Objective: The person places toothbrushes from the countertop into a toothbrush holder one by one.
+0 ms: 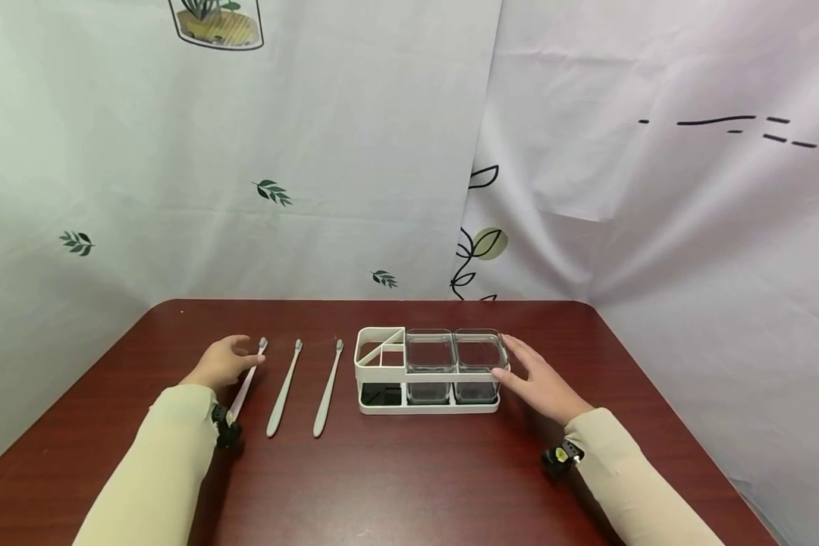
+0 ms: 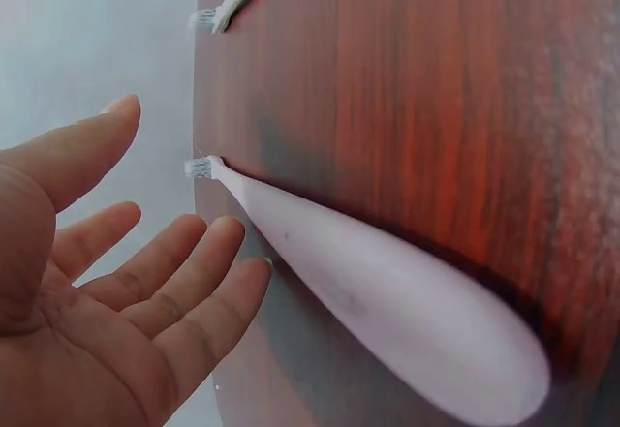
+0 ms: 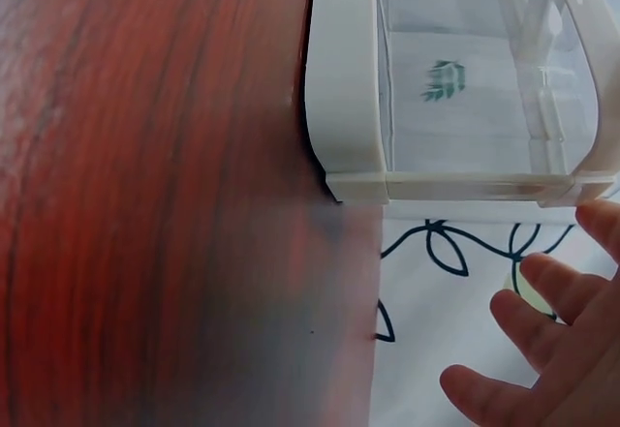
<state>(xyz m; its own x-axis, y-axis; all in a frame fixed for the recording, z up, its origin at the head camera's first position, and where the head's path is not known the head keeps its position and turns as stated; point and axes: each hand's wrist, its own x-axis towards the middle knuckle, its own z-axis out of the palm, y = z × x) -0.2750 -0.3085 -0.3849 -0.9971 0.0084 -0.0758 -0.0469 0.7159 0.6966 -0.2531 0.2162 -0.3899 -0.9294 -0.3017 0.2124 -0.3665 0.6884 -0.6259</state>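
My left hand (image 1: 221, 362) hovers over the leftmost toothbrush, a pale pink one (image 2: 387, 311); its fingers are spread and relaxed, with nothing in them. Two whitish toothbrushes, one in the middle (image 1: 283, 394) and one farther right (image 1: 327, 394), lie side by side on the table, heads away from me. A white toothbrush holder (image 1: 382, 374) with a divided left section carries two clear cups, a middle one (image 1: 428, 353) and a right one (image 1: 478, 353). At the holder's right end is my right hand (image 1: 542, 383), fingers loosely extended; one fingertip is at the holder's corner in the right wrist view.
A dark red wooden table (image 1: 409, 478) bears everything. White cloth (image 1: 355, 152) with printed leaves hangs behind the table and along its sides. Each wrist wears a small black camera, one on the left (image 1: 227, 428) and one on the right (image 1: 561, 457).
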